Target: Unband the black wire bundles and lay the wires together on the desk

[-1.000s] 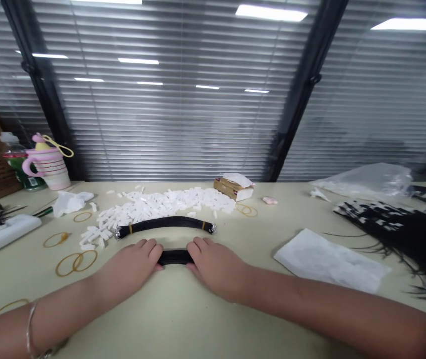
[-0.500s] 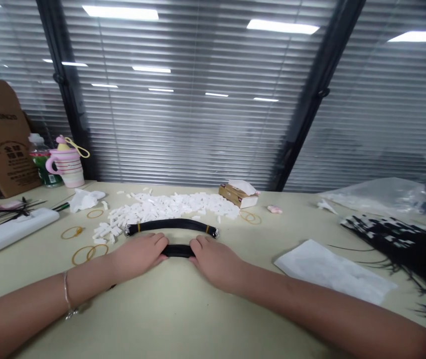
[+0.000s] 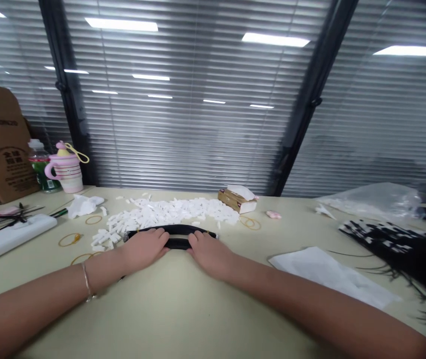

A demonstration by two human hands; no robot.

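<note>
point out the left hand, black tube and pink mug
left hand (image 3: 142,251), head view, back of the hand
black tube (image 3: 177,243), head view, middle part between the hands
pink mug (image 3: 69,180), head view, striped body

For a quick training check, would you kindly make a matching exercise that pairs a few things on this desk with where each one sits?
Things:
1. left hand
2. pink striped mug
3. white sheet
4. small brown box

Places:
A. at the far edge, by the right end of the white pieces
B. at the far left, beside a bottle
C. resting on a black tube
D. on the right, beside black strands

Pairs: 1-C, 2-B, 3-D, 4-A
</note>
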